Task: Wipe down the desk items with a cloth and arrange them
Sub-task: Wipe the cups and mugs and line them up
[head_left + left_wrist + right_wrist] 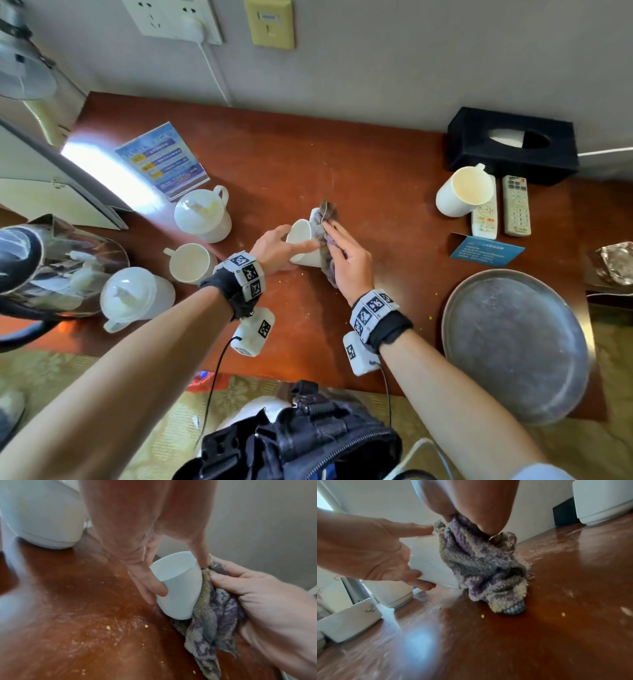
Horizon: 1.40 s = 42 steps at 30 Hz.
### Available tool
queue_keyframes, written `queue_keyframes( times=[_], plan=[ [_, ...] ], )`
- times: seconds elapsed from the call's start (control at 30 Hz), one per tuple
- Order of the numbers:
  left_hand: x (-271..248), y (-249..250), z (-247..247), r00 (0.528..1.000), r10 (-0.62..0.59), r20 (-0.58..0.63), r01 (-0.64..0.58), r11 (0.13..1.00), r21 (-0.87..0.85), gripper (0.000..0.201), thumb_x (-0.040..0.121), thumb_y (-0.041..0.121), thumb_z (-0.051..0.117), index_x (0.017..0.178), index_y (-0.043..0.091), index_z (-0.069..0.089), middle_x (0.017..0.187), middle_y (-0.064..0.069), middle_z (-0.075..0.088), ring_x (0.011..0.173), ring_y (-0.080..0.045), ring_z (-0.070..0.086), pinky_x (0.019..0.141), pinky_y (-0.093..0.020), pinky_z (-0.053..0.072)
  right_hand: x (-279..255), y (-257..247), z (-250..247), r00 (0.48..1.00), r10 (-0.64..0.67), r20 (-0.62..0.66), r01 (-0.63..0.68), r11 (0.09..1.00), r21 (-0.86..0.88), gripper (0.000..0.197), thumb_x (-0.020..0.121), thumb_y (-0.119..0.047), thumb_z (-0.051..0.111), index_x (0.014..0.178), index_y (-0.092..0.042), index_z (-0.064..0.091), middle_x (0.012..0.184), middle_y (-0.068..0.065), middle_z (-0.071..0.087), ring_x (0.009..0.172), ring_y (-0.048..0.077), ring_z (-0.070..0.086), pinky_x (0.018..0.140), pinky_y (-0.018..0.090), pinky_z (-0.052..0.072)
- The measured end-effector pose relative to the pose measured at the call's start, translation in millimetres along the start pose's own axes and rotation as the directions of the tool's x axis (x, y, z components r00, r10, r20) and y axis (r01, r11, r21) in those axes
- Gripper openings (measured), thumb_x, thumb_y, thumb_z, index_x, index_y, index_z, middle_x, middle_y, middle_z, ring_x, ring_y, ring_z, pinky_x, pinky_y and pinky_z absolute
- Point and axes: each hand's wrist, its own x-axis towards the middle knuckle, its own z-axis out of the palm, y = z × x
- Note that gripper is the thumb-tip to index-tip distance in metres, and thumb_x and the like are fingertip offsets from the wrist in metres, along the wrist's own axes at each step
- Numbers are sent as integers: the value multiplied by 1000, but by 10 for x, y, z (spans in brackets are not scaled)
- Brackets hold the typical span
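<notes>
At our red-brown tabletop (376,164), left grip (274,246) clasps the tilted white cup (178,592); right grip (349,263) clutches purple-grey fleecy cloth (216,622) against its right.

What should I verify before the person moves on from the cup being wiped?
1. Left hand grips the tilted cup: ok.
2. Right hand holds the cloth against the cup's side: ok.
3. Cup wiped all round: cannot tell, its far side is hidden.
4. Round metal tray has bare room for it: ok.
5. Desk free of crumbs: not ok, yellow specks lie near the cloth.
</notes>
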Motion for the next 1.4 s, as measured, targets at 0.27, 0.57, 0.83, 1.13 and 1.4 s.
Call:
queue_keyframes(
  times=[0.27,0.57,0.83,1.13,1.4],
  plan=[
    [-53,62,73,994,-53,-97,49,998,-48,63,81,63,70,113,8,68,110,-11,69,93,-22,71,81,-40,62,364,7,44,965,231,-121,-226,973,51,36,99,-5,51,132,-10,62,135,1,62,127,11,55,109,19,38],
    [-92,66,44,999,-35,-16,32,990,-139,98,85,46,75,159,28,14,160,-6,27,130,-27,51,88,-38,60,508,-48,-8,973,229,-31,-229,974,0,36,97,-2,51,129,-11,65,133,0,63,125,11,56,101,7,35],
    [-139,-97,-61,986,-150,73,166,934,-315,78,80,58,75,145,21,49,140,-12,56,108,-31,68,69,-32,62,159,-19,121,996,-11,84,14,999,-42,36,98,-3,53,131,-13,64,138,-4,58,123,-6,47,106,6,32],
    [-107,-96,-34,970,-235,58,237,882,-408,66,83,49,76,135,14,57,131,-22,59,87,-34,75,61,-30,60,223,-80,131,995,68,71,-62,994,-86,35,98,-3,51,128,-13,66,137,-6,59,126,5,51,105,7,33],
    [-175,-95,-39,970,-233,71,241,875,-419,63,85,45,74,134,11,54,127,-23,60,85,-33,75,61,-29,59,117,-6,154,998,44,45,-41,996,-78,38,99,1,48,132,-10,62,136,-11,51,127,0,45,108,8,31]
  ],
)
